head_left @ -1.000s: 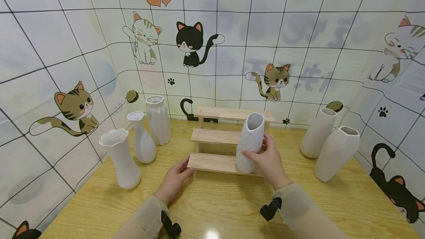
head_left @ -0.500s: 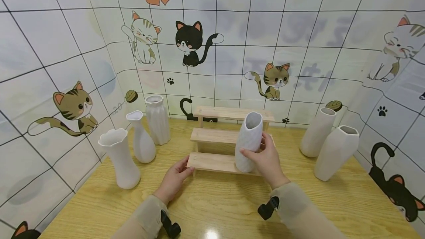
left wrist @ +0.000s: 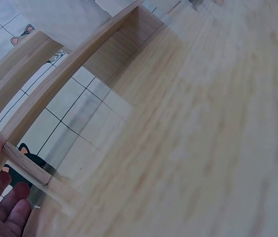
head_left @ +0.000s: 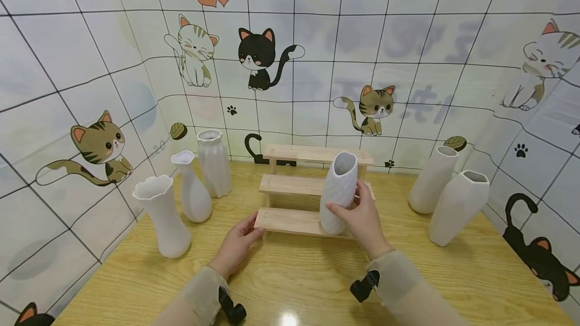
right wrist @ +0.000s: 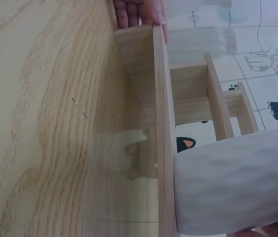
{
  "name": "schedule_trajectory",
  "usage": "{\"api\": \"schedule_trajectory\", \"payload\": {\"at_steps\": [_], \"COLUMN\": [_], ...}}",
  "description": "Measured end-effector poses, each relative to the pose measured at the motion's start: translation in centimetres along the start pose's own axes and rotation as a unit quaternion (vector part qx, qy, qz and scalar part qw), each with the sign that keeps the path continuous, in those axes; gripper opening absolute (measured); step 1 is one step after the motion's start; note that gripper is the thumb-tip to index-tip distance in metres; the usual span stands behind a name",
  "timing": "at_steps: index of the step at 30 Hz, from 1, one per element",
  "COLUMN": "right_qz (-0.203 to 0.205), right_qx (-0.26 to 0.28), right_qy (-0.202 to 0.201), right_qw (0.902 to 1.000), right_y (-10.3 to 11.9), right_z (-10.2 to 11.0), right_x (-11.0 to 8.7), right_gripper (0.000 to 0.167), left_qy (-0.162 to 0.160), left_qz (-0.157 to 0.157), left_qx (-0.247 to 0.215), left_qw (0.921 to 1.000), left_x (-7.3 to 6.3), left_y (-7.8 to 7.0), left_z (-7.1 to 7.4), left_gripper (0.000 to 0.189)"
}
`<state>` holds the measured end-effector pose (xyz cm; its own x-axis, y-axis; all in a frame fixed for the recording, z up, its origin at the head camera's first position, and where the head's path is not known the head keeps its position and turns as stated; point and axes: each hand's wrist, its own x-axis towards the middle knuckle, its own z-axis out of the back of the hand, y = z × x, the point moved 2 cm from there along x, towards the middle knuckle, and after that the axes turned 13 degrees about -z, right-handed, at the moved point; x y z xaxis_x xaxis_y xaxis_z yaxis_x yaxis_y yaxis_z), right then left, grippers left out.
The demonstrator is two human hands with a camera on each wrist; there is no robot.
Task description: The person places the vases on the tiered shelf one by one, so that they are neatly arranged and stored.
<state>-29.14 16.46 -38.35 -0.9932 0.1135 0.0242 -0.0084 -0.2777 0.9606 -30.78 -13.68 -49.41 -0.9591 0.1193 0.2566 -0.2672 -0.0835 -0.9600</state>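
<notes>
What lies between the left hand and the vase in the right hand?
A bare stretch of the lowest wooden shelf, as the head view shows.

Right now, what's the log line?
right fingers: gripping vase, on bottom shelf | left fingers: gripping shelf's left end | other vases: on table

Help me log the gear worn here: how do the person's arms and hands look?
The left sleeve and right sleeve are long and plain beige. The left wrist camera and right wrist camera are black and blocky. The left hand and right hand wear no gloves.
</notes>
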Motion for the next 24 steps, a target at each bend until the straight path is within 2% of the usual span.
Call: {"api": "schedule_trajectory", "payload": {"at_steps": [10, 14, 24], "right_qz": [-0.01, -0.014, -0.035], "right_qx": [-0.001, 0.004, -0.038], "right_qy": [0.018, 0.034, 0.041], "right_qw": [0.9998, 0.9993, 0.9978], "right_y": [0.1, 0.1, -1.7], "right_z": [0.1, 0.5, 3.3], "right_x": [-0.4, -0.6, -0.8], "right_gripper": [0.093, 0.094, 0.105], "left_qy": [0.009, 0.008, 0.006], "left_qz": [-0.01, -0.007, -0.005], "left_qx": [-0.022, -0.015, -0.013], "left_qw": [0.9997, 0.9998, 0.9999], "left_x": [0.0, -0.1, -0.2], "left_y": [0.0, 0.1, -0.1], "left_z": [-0.1, -0.1, -0.1], "left_gripper": [0.067, 0.069, 0.069]}}
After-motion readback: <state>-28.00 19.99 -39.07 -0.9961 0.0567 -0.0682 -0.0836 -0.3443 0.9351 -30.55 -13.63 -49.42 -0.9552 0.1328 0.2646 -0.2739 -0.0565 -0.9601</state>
